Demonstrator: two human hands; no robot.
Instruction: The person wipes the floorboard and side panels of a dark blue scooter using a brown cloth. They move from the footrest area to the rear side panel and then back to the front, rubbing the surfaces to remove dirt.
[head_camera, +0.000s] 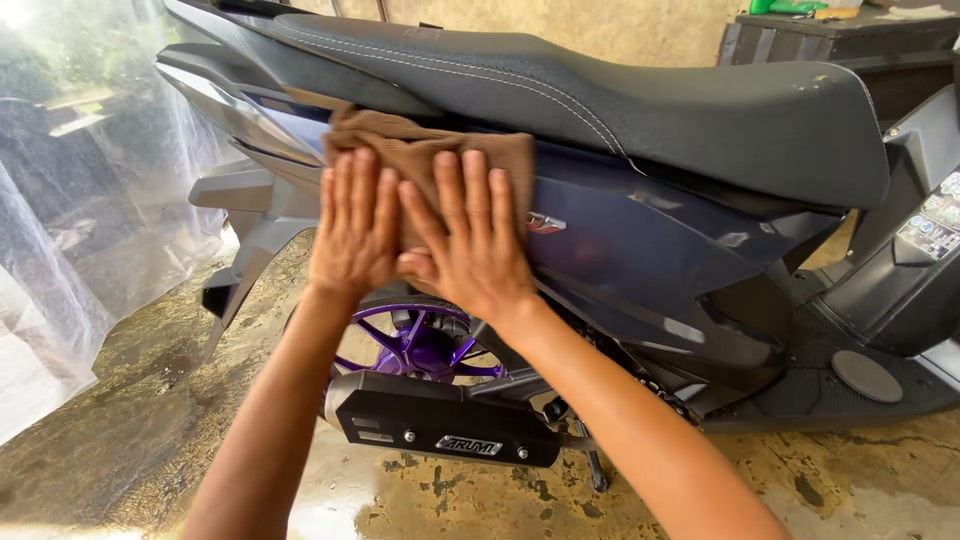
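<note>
Both our forearms rise from the bottom edge of the head view and meet at the scooter's flank. We press our left hand (355, 225) flat, fingers straight and together, on a brown cloth (425, 155). Our right hand (470, 240) lies just beside it, its thumb touching the left hand, fingers spread flat on the same cloth. Neither hand is closed around the cloth; both palms hold it open against the dark blue side panel (620, 240), just under the rear end of the black seat (600, 95). Part of the cloth shows bunched above our fingertips, by the tail of the scooter.

Below our wrists sits the purple rear wheel (415, 340), and in front of it the black exhaust cover (440, 420). Wet, stained concrete floor (130, 420) spreads beneath. Clear plastic sheeting (70, 200) hangs on the left, well apart from our hands.
</note>
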